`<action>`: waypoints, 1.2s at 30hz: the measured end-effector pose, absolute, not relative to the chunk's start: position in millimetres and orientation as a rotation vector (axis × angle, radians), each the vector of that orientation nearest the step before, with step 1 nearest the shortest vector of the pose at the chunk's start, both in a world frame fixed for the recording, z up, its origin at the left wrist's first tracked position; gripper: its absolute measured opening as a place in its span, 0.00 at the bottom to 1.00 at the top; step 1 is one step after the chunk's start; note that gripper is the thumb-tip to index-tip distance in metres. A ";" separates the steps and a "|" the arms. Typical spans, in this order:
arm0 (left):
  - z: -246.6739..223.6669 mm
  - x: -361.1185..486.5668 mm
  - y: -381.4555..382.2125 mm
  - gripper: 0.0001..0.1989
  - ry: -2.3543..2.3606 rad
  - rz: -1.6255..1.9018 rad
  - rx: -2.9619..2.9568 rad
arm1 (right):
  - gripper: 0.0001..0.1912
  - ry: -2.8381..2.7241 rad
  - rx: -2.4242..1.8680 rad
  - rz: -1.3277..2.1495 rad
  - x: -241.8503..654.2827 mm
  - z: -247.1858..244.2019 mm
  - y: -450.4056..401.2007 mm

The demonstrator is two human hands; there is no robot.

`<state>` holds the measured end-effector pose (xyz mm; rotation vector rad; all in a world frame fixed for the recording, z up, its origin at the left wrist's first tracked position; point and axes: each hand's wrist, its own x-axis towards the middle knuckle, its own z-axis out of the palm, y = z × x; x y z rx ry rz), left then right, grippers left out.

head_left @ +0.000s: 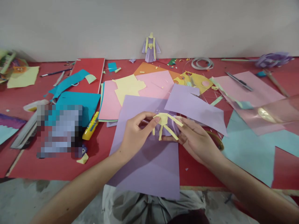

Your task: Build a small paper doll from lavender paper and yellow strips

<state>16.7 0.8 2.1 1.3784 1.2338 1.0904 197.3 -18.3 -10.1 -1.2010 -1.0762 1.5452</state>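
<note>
A small pale yellow paper doll body [164, 119] with stick-like arms and legs is held up over a purple paper sheet [147, 165]. My left hand [141, 129] pinches it at the upper left between thumb and fingers. On the other side my right hand [196, 138] is closed around a small folded purple paper piece [172, 124], which sits behind and beside the doll body. Its fingertips are partly hidden behind the doll. A second purple paper piece [196, 104] lies just beyond my hands.
A finished paper doll in a purple dress [150, 49] leans on the wall. Nearby lie a yellow glue stick [90, 126], teal paper [74, 99], pink paper [109, 107], a pen [239, 81], a clear coil [202, 63], light blue paper [249, 149] and many scraps. The red table's edge [203, 188] is close to me.
</note>
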 end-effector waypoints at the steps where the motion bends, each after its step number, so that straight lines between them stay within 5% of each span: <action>1: 1.0 16.7 0.7 0.08 1.229 1.102 1.380 | 0.16 -1.035 -1.188 1.583 196.7 -9.7 -18.2; 24: 0.0 11.3 -3.8 0.03 1.080 1.351 1.877 | 0.11 -0.971 -1.054 1.902 202.6 -1.2 -18.7; 36: -2.7 9.8 -1.6 0.02 1.132 1.397 1.964 | 0.14 -1.595 -1.356 1.263 201.8 1.8 -25.0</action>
